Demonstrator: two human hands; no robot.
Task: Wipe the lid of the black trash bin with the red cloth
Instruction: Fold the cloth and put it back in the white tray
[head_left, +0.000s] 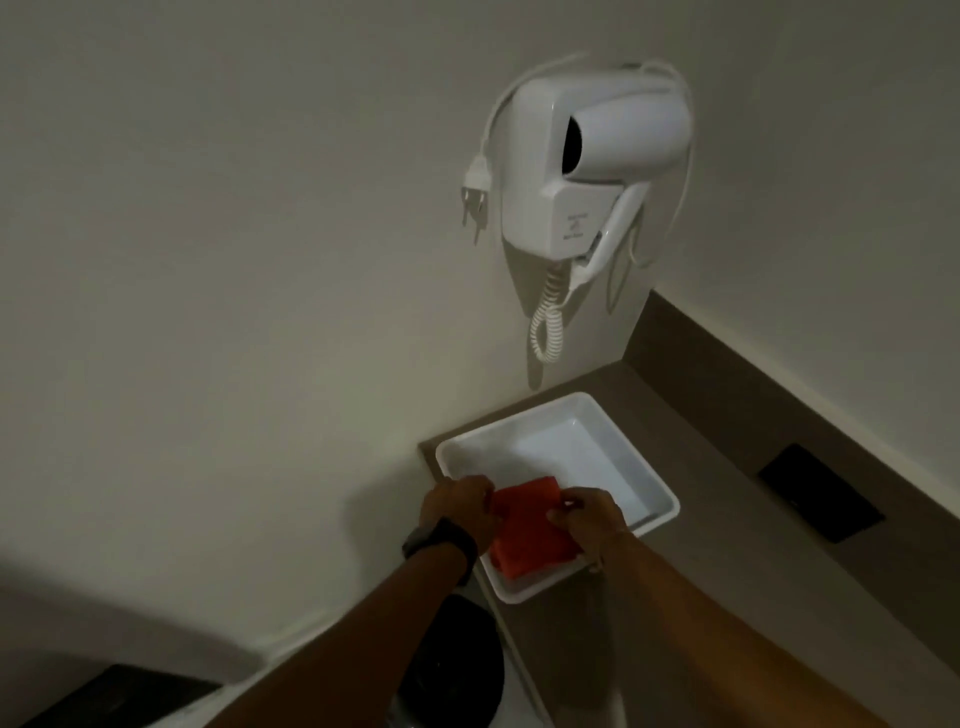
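A folded red cloth (530, 530) lies in a white rectangular tray (571, 415) on a brown counter. My left hand (457, 512), with a dark watch on its wrist, pinches the cloth's left edge. My right hand (589, 517) pinches the right edge. Below the counter's edge, between my forearms, the round lid of the black trash bin (457, 670) shows; my left arm covers part of it.
A white hair dryer (597, 156) hangs in its wall holder above the tray, with a coiled cord and a loose plug. The brown counter (779, 519) runs along the right wall and holds a black rectangular panel (821, 493). A dark surface (119, 696) sits at bottom left.
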